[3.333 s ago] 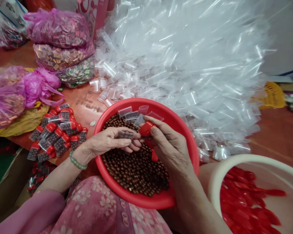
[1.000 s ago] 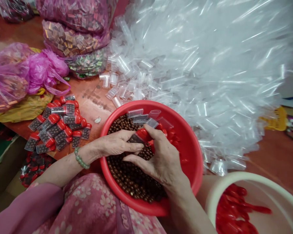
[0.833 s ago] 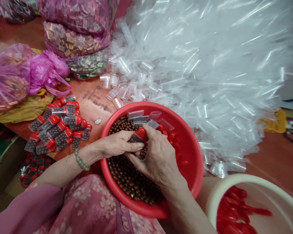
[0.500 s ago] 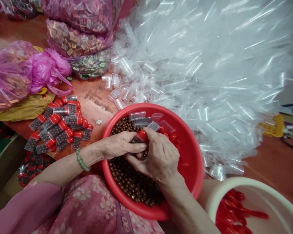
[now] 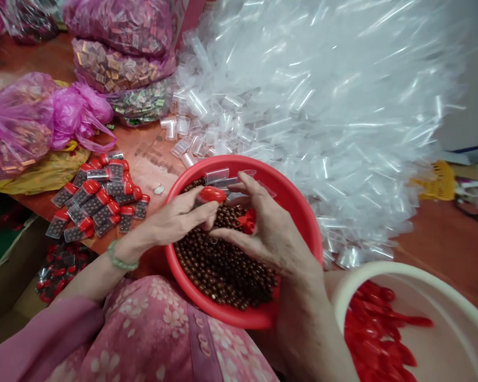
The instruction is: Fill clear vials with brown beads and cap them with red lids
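Note:
A red basin (image 5: 314, 223) holds many round brown balls (image 5: 231, 270), a few clear tubes (image 5: 216, 176) and red pieces. Over its left side, my left hand (image 5: 175, 217) is closed on a red-capped container (image 5: 212, 194); its cap faces up and my fingers hide much of the body. My right hand (image 5: 271, 228) is apart from the container, fingers and thumb spread above the balls, with nothing held between them.
Filled red-capped containers (image 5: 99, 199) lie heaped at the left, with more in a box below. Pink bags (image 5: 119, 26) stand behind them. Clear tubes (image 5: 322, 95) form a big pile. A white bucket (image 5: 414, 276) with red pieces is at lower right.
My right hand has let go of the red-capped container and opened. My left hand keeps the container, now further left. The view has shifted slightly.

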The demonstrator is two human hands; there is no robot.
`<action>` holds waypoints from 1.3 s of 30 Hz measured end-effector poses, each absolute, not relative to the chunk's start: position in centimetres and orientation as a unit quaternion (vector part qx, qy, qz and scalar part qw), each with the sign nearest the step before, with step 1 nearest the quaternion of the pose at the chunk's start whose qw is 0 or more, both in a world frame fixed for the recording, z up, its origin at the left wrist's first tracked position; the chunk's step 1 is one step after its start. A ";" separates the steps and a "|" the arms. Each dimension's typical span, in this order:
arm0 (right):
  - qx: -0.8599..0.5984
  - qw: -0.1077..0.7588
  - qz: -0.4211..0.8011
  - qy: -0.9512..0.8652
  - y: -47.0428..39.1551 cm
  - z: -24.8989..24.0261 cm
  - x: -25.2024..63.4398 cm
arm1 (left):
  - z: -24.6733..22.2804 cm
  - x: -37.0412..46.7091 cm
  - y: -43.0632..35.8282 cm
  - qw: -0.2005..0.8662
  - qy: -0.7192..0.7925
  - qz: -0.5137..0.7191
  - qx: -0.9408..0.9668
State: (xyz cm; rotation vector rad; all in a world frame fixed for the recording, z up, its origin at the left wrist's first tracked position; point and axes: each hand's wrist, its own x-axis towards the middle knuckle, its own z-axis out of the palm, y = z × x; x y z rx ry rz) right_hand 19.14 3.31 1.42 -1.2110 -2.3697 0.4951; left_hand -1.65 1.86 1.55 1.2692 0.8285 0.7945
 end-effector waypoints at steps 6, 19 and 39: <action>-0.460 0.119 0.222 -0.851 3.4 -0.2 22.6 | 3.6 -11.1 -4.8 0.359 0.656 0.166 0.643; -0.416 0.007 0.254 -0.873 2.2 -1.6 20.0 | 2.0 -10.5 -4.5 0.114 0.625 0.235 0.735; -0.423 0.123 0.238 -0.866 2.6 -0.2 19.3 | -1.3 -0.5 0.3 0.336 0.436 0.226 0.804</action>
